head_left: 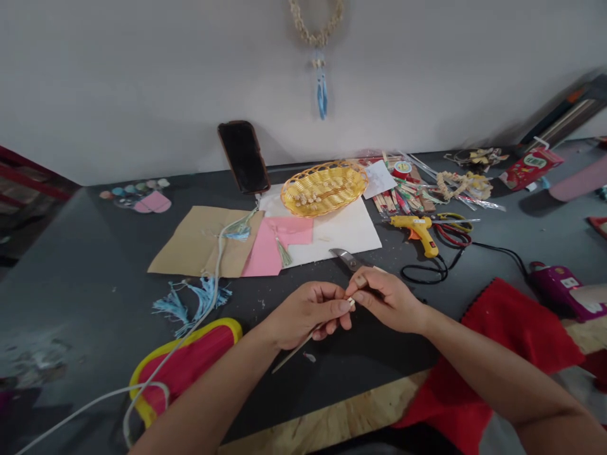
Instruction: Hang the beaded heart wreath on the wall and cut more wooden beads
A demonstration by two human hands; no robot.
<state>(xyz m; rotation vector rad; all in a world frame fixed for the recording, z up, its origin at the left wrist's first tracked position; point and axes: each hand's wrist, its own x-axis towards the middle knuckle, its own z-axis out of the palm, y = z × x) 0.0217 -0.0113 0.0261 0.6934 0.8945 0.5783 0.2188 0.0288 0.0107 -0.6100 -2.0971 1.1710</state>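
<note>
My left hand (315, 311) is closed around a thin pale stick (296, 352) that sticks out toward the lower left. A small cream-coloured piece (351, 302) shows at its thumb tip. Fingers of my right hand (391, 299) are pinched together right beside that piece; what they hold, if anything, is hidden. Scissors (347, 258) show their blades just beyond my right hand, which covers the handles; whether the hand touches them I cannot tell. Ahead is a yellow woven basket (332, 183) with small pale pieces in it.
Pink paper (260, 253), brown paper (183, 243) and a white sheet (351, 230) lie ahead. Blue tassels (206, 297) and a white cable (219, 259) are left. A yellow glue gun (420, 232) and red cloth (507, 335) are right. A phone (243, 157) leans on the wall.
</note>
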